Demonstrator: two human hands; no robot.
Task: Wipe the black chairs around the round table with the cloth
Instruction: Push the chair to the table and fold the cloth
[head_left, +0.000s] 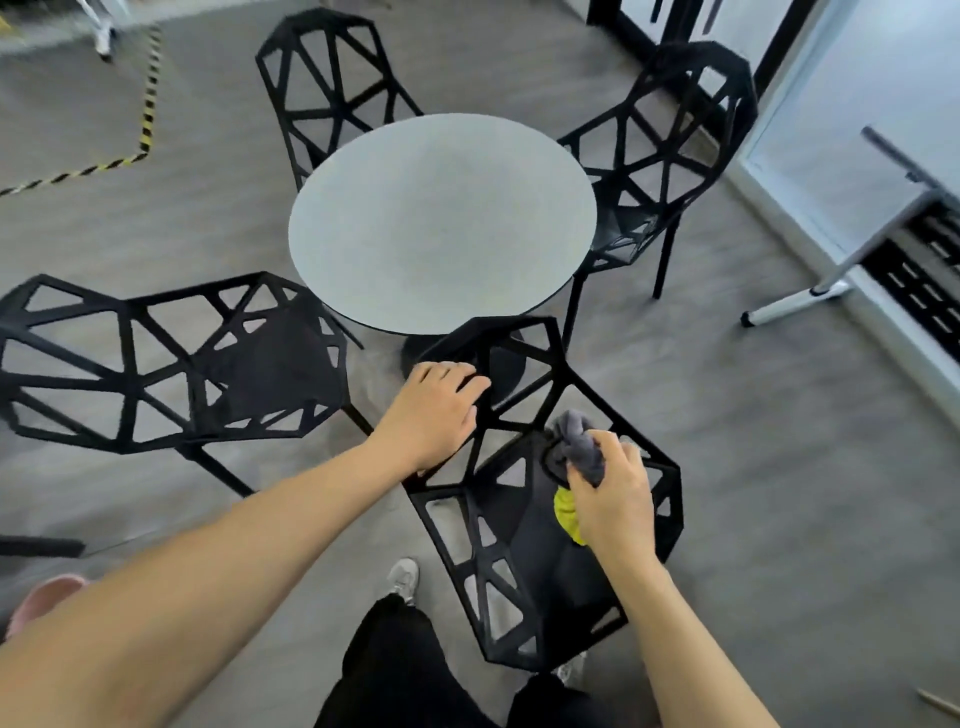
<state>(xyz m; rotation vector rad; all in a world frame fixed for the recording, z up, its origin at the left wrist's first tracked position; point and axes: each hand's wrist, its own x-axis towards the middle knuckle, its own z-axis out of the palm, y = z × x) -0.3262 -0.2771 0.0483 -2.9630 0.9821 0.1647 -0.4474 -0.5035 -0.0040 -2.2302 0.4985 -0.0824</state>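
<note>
— Grey and yellow cloth (579, 462): where is it?
— Bunched in my right hand (613, 493), fingers curled round it, over the nearest black chair (524, 525) beside the round table (441, 223).
— Left hand (434, 413)?
— I rest it, fingers loosely spread, on that chair's frame.

I see four black open-lattice chairs ringing the round grey table (441, 223): the far chair (332, 98), right chair (670, 156), left chair (171, 358) and near chair (524, 499), the last turned askew. The cloth (579, 452), grey with what looks like a yellow side, sits bunched on the near chair's seat.
</note>
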